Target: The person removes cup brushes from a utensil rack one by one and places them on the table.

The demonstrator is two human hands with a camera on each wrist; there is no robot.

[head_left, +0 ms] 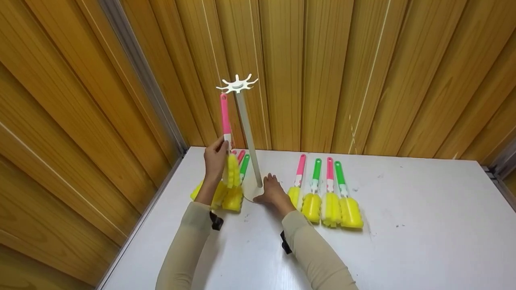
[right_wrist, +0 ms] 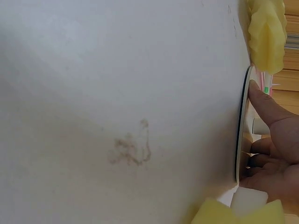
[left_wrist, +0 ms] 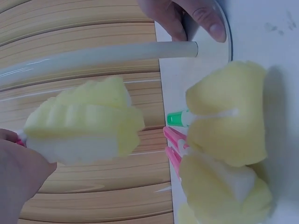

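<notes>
My left hand [head_left: 215, 160] pinches a yellow sponge cup brush [head_left: 225, 117] by the white lower part of its pink handle. The brush hangs upright, sponge down, its handle's holed end just under a hook of the white rack top [head_left: 238, 85]; whether it touches the hook I cannot tell. The sponge head [left_wrist: 84, 122] shows in the left wrist view. A pale pole [head_left: 250, 139] joins the rack top to a round base [head_left: 250, 193]. My right hand [head_left: 275, 192] presses on that base with thumb and fingers spread, the thumb [right_wrist: 267, 103] near its rim.
Left of the base lie several sponge brushes [head_left: 232, 199] with pink and green handles, partly behind my left arm. Several more brushes [head_left: 331, 209] lie in a row to the right. Wood-patterned walls [head_left: 322, 72] stand behind and left of the white table [head_left: 423, 201].
</notes>
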